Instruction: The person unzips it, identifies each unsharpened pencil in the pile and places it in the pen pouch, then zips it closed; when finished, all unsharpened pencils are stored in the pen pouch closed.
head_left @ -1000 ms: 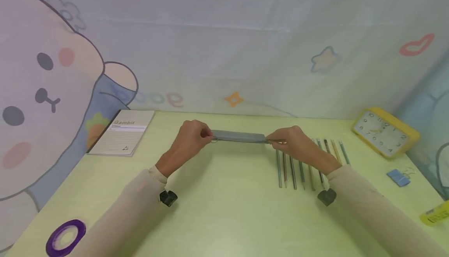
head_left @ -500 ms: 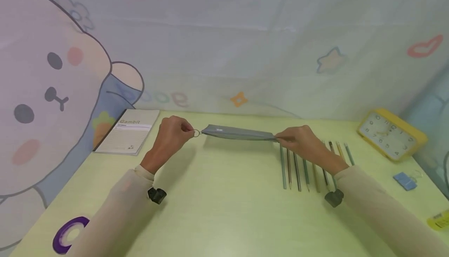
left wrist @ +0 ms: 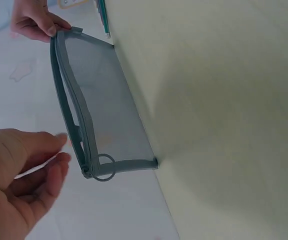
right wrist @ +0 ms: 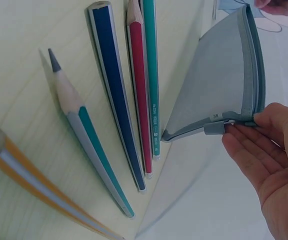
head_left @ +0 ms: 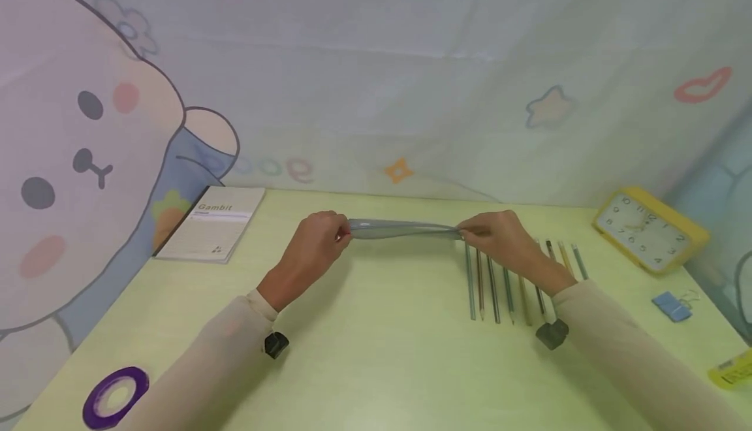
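A grey mesh zip pouch [head_left: 399,229] stretches between my two hands above the table, its zip side parted in a narrow gap. At its right end, my right hand [head_left: 499,238] pinches the corner near a small tab [right wrist: 214,129] between thumb and fingers. My left hand [left wrist: 24,175] is beside the other end, its thumb and fingertips apart and close to the zip edge. A metal pull ring [left wrist: 103,167] hangs loose at that corner. Whether the pouch's lower edge touches the table is unclear.
Several pencils [right wrist: 116,95] lie in a row under my right forearm. Behind them to the right are a yellow alarm clock [head_left: 649,230], a blue binder clip [head_left: 672,306] and a yellow tube [head_left: 731,370]. On the left lie a notebook [head_left: 211,225] and a purple tape roll [head_left: 94,405].
My left hand was holding the ring out to the left half a second ago. It has let go and moved right, back to the pouch's end. My right hand keeps its pinch.
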`<move>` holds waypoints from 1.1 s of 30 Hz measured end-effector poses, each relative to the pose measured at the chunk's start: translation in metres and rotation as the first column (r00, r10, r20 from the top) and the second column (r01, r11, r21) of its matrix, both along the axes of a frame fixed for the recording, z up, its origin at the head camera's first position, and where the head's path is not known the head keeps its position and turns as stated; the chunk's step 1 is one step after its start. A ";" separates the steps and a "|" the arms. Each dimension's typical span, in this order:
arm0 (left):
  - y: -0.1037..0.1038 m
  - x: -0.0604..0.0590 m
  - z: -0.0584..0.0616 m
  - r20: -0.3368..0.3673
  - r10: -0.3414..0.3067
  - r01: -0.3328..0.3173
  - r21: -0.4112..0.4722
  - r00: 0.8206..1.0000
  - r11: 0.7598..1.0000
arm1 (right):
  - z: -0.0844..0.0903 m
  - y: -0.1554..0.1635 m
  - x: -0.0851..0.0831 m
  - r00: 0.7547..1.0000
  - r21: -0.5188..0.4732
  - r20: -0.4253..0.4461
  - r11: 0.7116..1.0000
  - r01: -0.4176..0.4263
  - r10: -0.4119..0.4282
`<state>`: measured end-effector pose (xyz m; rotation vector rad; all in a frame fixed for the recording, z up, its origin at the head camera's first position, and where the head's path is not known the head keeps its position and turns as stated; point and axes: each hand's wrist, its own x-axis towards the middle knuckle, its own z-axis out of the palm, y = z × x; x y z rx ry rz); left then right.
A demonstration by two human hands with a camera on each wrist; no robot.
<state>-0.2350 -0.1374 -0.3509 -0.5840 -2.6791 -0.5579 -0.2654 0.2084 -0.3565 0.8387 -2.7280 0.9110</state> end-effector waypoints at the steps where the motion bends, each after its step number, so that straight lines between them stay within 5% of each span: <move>1: 0.002 -0.001 -0.001 -0.029 -0.020 0.020 -0.002 0.999 1.000 | -0.001 0.000 0.001 1.000 -0.001 0.000 1.000 -0.001 0.001; 5: 0.011 -0.009 -0.002 -0.103 -0.113 0.111 -0.029 0.988 0.993 | -0.003 0.000 0.003 1.000 0.000 -0.007 1.000 0.000 0.000; 9: 0.020 -0.015 -0.002 -0.096 -0.184 0.177 -0.075 0.978 0.981 | -0.005 0.001 0.003 1.000 0.001 0.005 1.000 -0.016 0.016; 15: 0.029 -0.020 -0.001 0.047 -0.265 0.268 -0.101 0.963 0.958 | -0.006 -0.002 0.001 0.997 0.057 0.009 0.996 -0.075 0.075; 19: 0.032 -0.022 0.002 0.165 -0.301 0.312 -0.041 0.939 0.949 | -0.007 -0.003 -0.006 0.996 0.107 -0.020 0.991 -0.081 0.083; 24: 0.037 -0.027 0.004 0.215 -0.365 0.365 0.042 0.906 0.930 | -0.006 -0.002 -0.015 0.996 0.122 -0.035 0.990 -0.071 0.076; 28: 0.040 -0.028 0.003 0.272 -0.348 0.328 0.117 0.897 0.937 | -0.005 0.002 -0.020 0.996 0.123 -0.033 0.989 -0.077 0.082; 33: 0.037 -0.031 0.002 0.407 -0.255 0.180 0.214 0.877 0.960 | 0.012 0.028 -0.014 0.998 0.104 -0.053 0.994 0.029 -0.024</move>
